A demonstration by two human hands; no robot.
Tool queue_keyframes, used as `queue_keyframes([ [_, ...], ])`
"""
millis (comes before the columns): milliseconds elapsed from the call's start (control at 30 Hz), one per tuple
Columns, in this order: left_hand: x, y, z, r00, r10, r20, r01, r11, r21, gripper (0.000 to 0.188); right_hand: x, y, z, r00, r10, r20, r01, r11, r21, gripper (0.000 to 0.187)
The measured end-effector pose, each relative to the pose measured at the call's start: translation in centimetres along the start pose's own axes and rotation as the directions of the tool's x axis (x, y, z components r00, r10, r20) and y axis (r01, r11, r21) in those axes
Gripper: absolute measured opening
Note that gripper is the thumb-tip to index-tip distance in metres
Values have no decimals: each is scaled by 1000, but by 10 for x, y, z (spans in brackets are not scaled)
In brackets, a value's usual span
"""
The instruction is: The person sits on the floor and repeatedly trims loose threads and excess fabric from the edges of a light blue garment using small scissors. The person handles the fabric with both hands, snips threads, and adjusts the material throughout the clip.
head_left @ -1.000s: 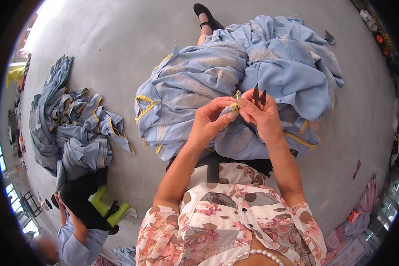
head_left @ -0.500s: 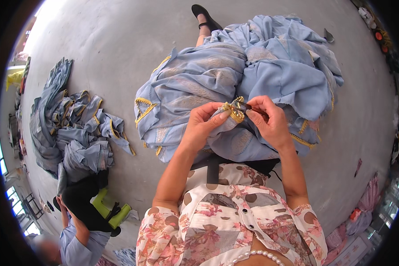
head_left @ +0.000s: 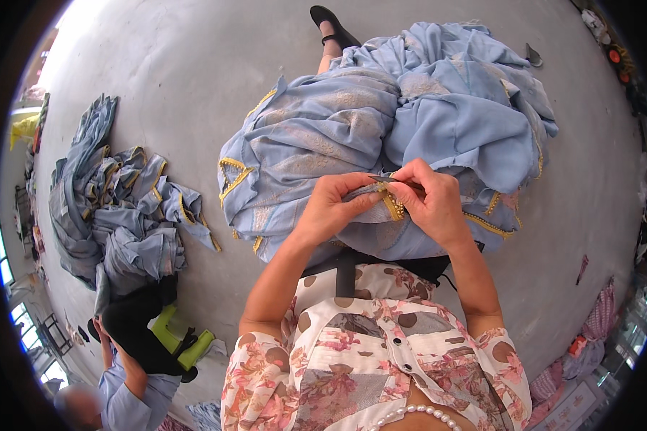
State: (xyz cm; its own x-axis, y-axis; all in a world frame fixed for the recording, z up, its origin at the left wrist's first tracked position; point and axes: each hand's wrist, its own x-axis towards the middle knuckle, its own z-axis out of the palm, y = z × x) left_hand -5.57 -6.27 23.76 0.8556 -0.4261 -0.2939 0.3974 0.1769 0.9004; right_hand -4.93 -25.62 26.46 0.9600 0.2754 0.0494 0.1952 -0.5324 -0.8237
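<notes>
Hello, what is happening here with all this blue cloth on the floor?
A seated person pinches a gold-trimmed edge of a light blue garment between the left hand and the right hand; the garment is heaped over the lap. The right hand seems to hold a small dark tool. A second pile of blue garments lies on the floor beside another seated person.

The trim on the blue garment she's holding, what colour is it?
Yellow-gold braid trim on the light blue garment, pinched between the left hand and right hand; the head view shows it.
</notes>
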Motion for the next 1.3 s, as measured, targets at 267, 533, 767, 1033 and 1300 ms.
queue_keyframes([
  [267,-2,2,-5,990,75,-120,-54,984,171,26,0,8,-13,983,182,32,-182,922,342,21],
  [533,-3,10,-6,991,-18,-133,-3,988,-157,26,-16,16,-8,985,173,13,-161,888,431,24],
  [767,-2,0,-6,995,-92,-47,75,958,-275,22,-11,6,17,994,23,-106,5,966,258,23],
  [1033,-3,3,-2,994,34,-104,-38,999,-32,37,-6,1,7,952,187,-244,-62,893,445,21],
  [1300,-7,15,2,984,169,-54,-134,908,398,79,19,-12,-13,914,194,357,-309,903,300,30],
])
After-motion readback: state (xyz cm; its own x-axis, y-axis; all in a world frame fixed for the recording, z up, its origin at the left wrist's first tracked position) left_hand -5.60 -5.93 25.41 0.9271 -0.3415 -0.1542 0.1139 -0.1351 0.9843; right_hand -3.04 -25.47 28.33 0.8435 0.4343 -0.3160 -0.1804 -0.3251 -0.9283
